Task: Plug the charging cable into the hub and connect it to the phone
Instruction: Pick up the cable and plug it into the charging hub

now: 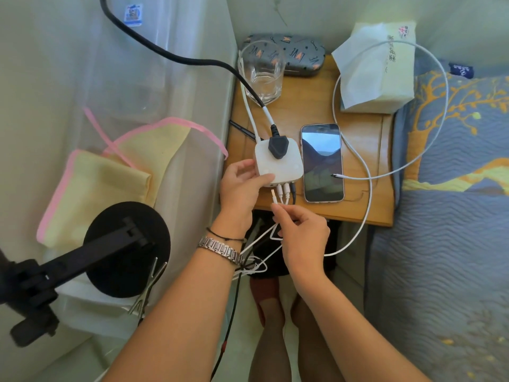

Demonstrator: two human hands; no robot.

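Cable plug below hub (unplugged)

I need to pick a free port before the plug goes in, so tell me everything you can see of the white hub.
The hub is a white, rounded square block, plastic by the look of it, lying flat at the front left of the wooden table, just left of the phone. A black plug sits in its top. Several cables are already plugged into its front edge. The left hand steadies its left side. The right hand holds the white cable plug just below that front edge, not yet inserted.
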